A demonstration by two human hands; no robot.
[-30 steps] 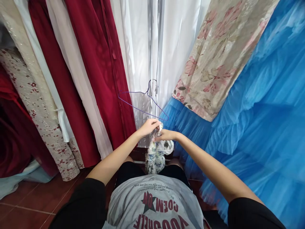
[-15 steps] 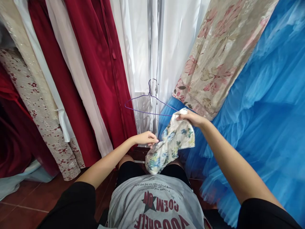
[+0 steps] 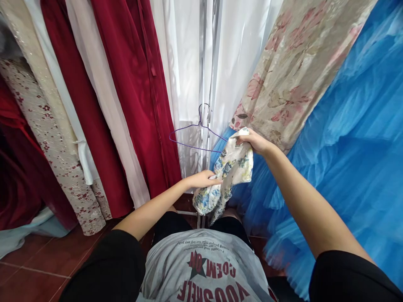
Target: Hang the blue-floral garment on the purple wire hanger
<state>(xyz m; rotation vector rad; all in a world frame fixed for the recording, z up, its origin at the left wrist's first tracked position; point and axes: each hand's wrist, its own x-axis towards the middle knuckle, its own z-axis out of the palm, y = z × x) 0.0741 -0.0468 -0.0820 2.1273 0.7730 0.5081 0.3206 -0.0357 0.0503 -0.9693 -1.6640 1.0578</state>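
Red dresses hang at the left. The left hand is closed, pinching the lower edge of the floral cloth. A bare wire hanger hangs on the pole just above. The right hand is closed on the cloth's top corner beside the hanger, so the cloth hangs spread between both hands, against blue tulle.

You get soft, bright daylight glowing through the white curtain, with dappled shadows low on it, a dimmer, shadowed corner far left of it, hanging folds on either side bowing outward toward the edges, and little blur.
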